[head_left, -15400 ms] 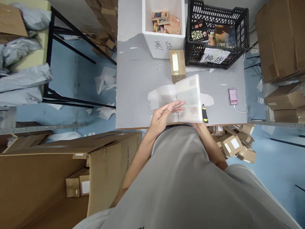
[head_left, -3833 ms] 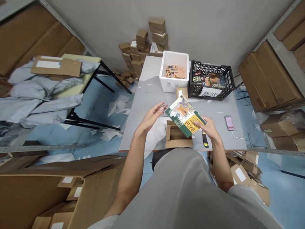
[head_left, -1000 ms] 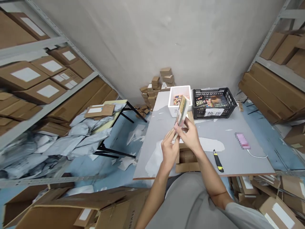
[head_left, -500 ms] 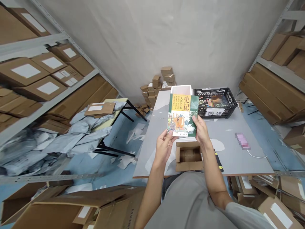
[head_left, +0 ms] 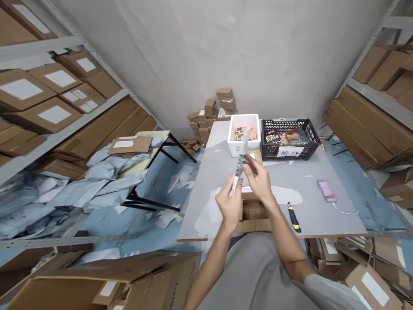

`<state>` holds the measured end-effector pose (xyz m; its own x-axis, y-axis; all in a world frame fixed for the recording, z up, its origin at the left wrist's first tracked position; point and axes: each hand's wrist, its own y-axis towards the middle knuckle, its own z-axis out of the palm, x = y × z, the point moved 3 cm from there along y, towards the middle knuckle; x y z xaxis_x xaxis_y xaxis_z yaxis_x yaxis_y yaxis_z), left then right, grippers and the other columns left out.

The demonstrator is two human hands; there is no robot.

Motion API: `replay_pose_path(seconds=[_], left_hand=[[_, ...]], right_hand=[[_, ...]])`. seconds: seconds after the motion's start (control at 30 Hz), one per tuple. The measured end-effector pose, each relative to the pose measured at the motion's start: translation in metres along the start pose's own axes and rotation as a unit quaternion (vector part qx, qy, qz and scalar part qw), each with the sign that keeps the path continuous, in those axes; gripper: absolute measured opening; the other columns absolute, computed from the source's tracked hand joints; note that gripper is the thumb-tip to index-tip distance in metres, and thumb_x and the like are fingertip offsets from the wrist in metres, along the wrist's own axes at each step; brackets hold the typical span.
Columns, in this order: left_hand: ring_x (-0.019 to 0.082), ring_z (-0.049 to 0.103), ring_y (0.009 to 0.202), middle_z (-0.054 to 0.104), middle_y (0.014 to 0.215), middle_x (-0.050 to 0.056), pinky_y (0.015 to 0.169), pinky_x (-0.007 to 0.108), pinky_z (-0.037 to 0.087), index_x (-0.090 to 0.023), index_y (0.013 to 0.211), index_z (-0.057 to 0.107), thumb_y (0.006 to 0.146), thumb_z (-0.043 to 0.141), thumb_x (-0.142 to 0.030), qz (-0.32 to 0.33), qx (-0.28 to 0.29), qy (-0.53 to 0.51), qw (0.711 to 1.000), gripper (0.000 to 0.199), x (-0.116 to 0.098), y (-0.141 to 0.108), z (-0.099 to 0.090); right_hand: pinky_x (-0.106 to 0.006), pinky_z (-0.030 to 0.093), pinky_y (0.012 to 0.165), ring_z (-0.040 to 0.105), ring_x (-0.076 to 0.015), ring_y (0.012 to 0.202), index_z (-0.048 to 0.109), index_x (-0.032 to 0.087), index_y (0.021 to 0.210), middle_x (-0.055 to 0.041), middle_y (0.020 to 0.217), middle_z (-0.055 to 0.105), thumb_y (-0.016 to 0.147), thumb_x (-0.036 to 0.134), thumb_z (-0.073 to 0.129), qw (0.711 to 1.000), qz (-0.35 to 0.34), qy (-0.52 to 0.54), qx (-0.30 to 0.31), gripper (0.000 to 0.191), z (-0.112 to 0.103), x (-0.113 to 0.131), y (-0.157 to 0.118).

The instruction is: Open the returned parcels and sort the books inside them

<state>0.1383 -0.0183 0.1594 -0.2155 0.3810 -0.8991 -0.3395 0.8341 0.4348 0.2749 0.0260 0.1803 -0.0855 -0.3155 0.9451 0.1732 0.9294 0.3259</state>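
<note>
A book (head_left: 241, 161) is turned edge-on above the table, its narrow spine facing me and its cover out of sight. My left hand (head_left: 229, 199) grips its lower end between thumb and fingers. Higher up, my right hand (head_left: 257, 175) has its fingertips on the book's right side, closed on it. Below both hands sits an open cardboard box (head_left: 254, 224) at the table's front edge, partly hidden by my wrists. To its right lies a yellow and black utility knife (head_left: 294, 218).
On the grey table (head_left: 206, 172) stand a white foam box (head_left: 235, 148) and a black plastic crate (head_left: 314, 142), both holding books. A pixelated pink item (head_left: 327, 190) with a white cable lies at right. Boxed shelves flank both sides; a side table (head_left: 155, 159) carries grey parcels.
The book has turned from cover facing me to edge-on and shifted slightly left. My right hand moved left along with it, uncovering the utility knife and the foam box.
</note>
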Motion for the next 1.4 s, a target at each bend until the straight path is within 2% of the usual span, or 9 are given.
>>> replay_pose_path(seconds=[0.2,0.37,0.5,0.73,0.93,1.07,1.23,1.33,1.4], left_hand=[[0.031,0.077,0.139,0.081,0.148,0.014,0.119,0.052,0.064,-0.027,0.134,0.087,0.108,0.075,-0.028,0.186,0.129,0.098,0.969,0.029,-0.014,-0.007,0.013],[0.035,0.073,0.144,0.074,0.156,0.019,0.122,0.052,0.062,-0.023,0.144,0.081,0.102,0.085,-0.057,-0.009,0.044,0.010,0.999,0.054,-0.002,0.022,-0.005],[0.038,0.077,0.139,0.081,0.145,0.020,0.118,0.050,0.065,-0.018,0.137,0.083,0.095,0.088,-0.071,-0.193,0.153,-0.167,0.955,0.068,0.002,0.030,-0.001],[0.037,0.082,0.128,0.089,0.122,0.016,0.105,0.045,0.071,-0.015,0.120,0.088,0.090,0.094,-0.066,-0.237,0.132,-0.204,0.941,0.060,-0.011,0.021,0.001],[0.031,0.086,0.109,0.090,0.119,0.013,0.096,0.038,0.071,-0.016,0.126,0.089,0.096,0.086,-0.070,-0.152,0.029,-0.110,0.982,0.062,-0.015,0.020,-0.007],[0.030,0.086,0.115,0.089,0.127,0.011,0.105,0.040,0.069,-0.020,0.135,0.088,0.108,0.077,-0.057,-0.038,-0.022,0.014,0.999,0.047,-0.017,0.009,-0.008],[0.032,0.074,0.147,0.080,0.152,0.012,0.127,0.053,0.058,-0.028,0.149,0.082,0.113,0.067,-0.034,0.177,0.113,0.109,0.972,0.039,-0.021,0.003,0.000],[0.034,0.064,0.159,0.072,0.164,0.013,0.132,0.058,0.054,-0.032,0.154,0.078,0.108,0.078,-0.042,0.169,0.232,0.097,0.953,0.048,-0.021,0.013,-0.001],[0.034,0.064,0.159,0.070,0.166,0.014,0.133,0.059,0.052,-0.031,0.153,0.078,0.105,0.082,-0.050,0.121,0.223,0.078,0.964,0.052,-0.018,0.027,-0.009]], right_hand=[[-0.050,0.069,0.111,0.085,-0.0363,0.122,0.087,0.020,0.123,-0.0146,0.127,0.089,0.095,0.077,0.082,0.994,0.042,0.092,-0.032,0.063,-0.012,-0.003,0.012],[-0.060,0.061,0.126,0.080,-0.0392,0.135,0.083,0.024,0.142,-0.0127,0.135,0.088,0.085,0.075,0.094,0.978,0.087,0.188,0.021,0.077,-0.035,-0.004,0.018],[-0.062,0.061,0.127,0.080,-0.0397,0.137,0.081,0.025,0.145,-0.0111,0.136,0.088,0.081,0.074,0.098,0.963,0.110,0.239,0.052,0.082,-0.035,0.000,0.017],[-0.061,0.062,0.125,0.079,-0.0385,0.137,0.081,0.023,0.140,-0.0129,0.138,0.087,0.082,0.074,0.096,0.967,0.118,0.218,0.054,0.079,-0.025,-0.015,0.021],[-0.060,0.048,0.137,0.061,-0.0354,0.160,0.070,0.024,0.158,-0.0178,0.164,0.071,0.095,0.075,0.084,0.993,0.029,0.085,-0.081,0.083,-0.020,-0.012,0.017],[-0.055,0.058,0.129,0.071,-0.0335,0.149,0.073,0.026,0.154,-0.0163,0.162,0.073,0.102,0.073,0.077,0.993,0.012,0.117,-0.027,0.070,-0.006,0.011,0.001],[-0.047,0.065,0.116,0.078,-0.0341,0.136,0.079,0.023,0.135,-0.0146,0.144,0.083,0.097,0.073,0.082,0.988,0.030,0.148,-0.032,0.063,0.000,0.020,-0.006],[-0.047,0.064,0.118,0.078,-0.0339,0.133,0.079,0.022,0.131,-0.0146,0.137,0.085,0.096,0.076,0.080,0.985,0.053,0.155,-0.055,0.064,-0.012,0.012,0.004],[-0.049,0.063,0.119,0.077,-0.0339,0.136,0.077,0.024,0.140,-0.0139,0.140,0.084,0.093,0.076,0.082,0.982,0.065,0.173,-0.036,0.070,-0.022,0.008,0.010]])
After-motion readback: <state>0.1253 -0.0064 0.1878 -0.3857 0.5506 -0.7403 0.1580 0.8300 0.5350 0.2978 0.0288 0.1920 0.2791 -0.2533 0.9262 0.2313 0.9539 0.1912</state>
